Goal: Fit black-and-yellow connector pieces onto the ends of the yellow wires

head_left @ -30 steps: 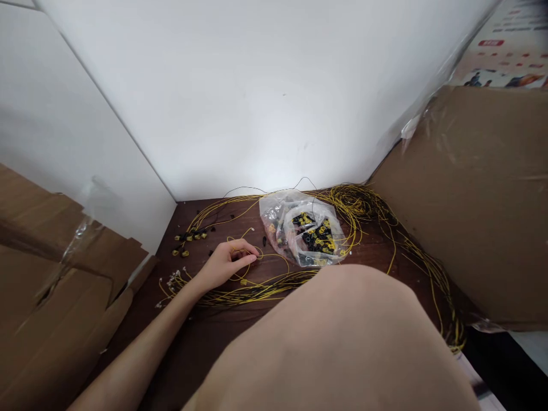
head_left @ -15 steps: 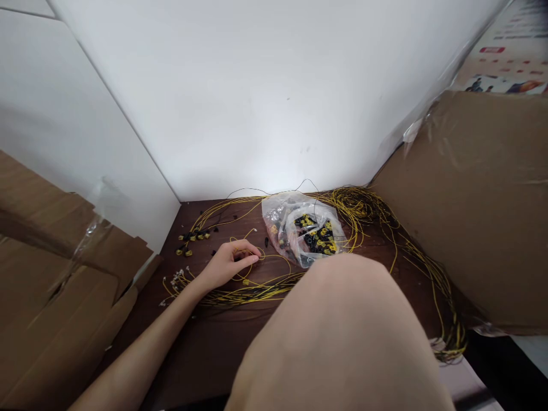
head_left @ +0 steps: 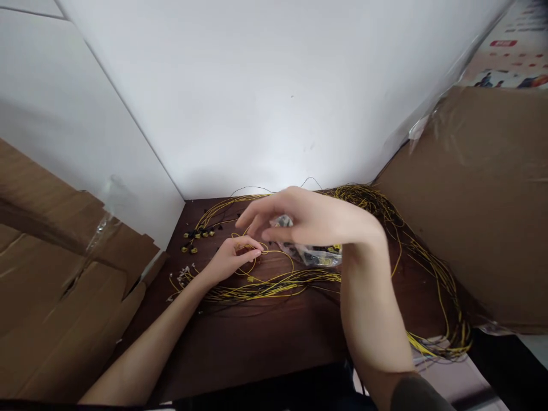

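My left hand (head_left: 235, 257) rests low over the table, thumb and forefinger pinched on a thin yellow wire (head_left: 280, 252) that loops out to the right. Close above it, my right hand (head_left: 295, 220) hangs with bent wrist, its fingers curved and apart; no object shows in them. Partly hidden under that hand lies a clear plastic bag (head_left: 314, 258) of small black and yellow connectors. A bundle of yellow and black wires (head_left: 274, 289) runs across the table just in front, with small white plugs (head_left: 184, 275) at its left end.
Wires ending in black and yellow connectors (head_left: 199, 233) lie at the back left of the dark brown table (head_left: 257, 342). More wires coil (head_left: 363, 197) at the back right. Cardboard stands left (head_left: 51, 297) and right (head_left: 483, 217), with a white wall (head_left: 274, 103) behind.
A bare limb that filled the lower middle close to the camera is gone from there. My right hand has come into view over the bag. My left hand keeps its pinch on the wire.
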`<state>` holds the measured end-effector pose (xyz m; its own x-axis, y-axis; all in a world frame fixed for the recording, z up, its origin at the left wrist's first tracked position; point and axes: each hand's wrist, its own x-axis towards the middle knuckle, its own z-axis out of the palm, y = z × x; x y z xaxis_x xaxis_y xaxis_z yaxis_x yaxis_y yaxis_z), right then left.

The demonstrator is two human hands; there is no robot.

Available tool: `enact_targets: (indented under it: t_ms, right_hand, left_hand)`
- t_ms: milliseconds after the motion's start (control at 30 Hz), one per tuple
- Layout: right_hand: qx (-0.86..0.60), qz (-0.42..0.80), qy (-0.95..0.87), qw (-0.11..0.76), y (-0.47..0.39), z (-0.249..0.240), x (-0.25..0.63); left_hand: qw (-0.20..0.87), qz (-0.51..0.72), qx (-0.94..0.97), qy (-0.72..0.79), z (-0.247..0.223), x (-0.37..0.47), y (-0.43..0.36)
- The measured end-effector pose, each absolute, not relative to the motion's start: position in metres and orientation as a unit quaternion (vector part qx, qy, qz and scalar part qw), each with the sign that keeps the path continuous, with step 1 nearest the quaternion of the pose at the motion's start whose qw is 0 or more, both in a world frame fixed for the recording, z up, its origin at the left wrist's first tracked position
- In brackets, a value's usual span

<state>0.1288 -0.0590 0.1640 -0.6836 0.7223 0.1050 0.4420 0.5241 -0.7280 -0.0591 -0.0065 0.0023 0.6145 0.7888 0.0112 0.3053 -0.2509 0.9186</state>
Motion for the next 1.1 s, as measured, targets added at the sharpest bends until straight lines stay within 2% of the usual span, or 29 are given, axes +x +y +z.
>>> enact_targets:
  t_ms: [133, 267, 433, 667, 867, 1100]
  right_hand:
    - [-0.374, 0.332, -0.828, 0.253, -0.04, 0.12, 0.123]
    - [-0.463, 0.245, -0.812, 0.259, -0.034, 0.068, 0.119]
    - [-0.471, 0.311, -0.737, 0.371, -0.037, 0.024, 0.115]
    - [-0.476, 0.386, -0.636, 0.469, -0.037, -0.004, 0.112]
    - [-0.465, 0.459, -0.573, 0.495, -0.031, -0.017, 0.113]
    - [-0.455, 0.487, -0.53, 0.524, -0.03, -0.016, 0.113]
  left_hand:
    - [0.493, 0.244, 0.751, 0.366, -0.001, -0.059, -0.005]
    - [0.51, 0.266, 0.737, 0.355, 0.0, -0.06, -0.004]
    - [0.514, 0.29, 0.718, 0.37, 0.003, -0.06, -0.004]
    - [0.527, 0.314, 0.696, 0.374, 0.002, -0.058, -0.005]
    - [0.534, 0.333, 0.684, 0.369, 0.001, -0.057, -0.006]
    - [0.541, 0.344, 0.673, 0.37, 0.002, -0.054, -0.008]
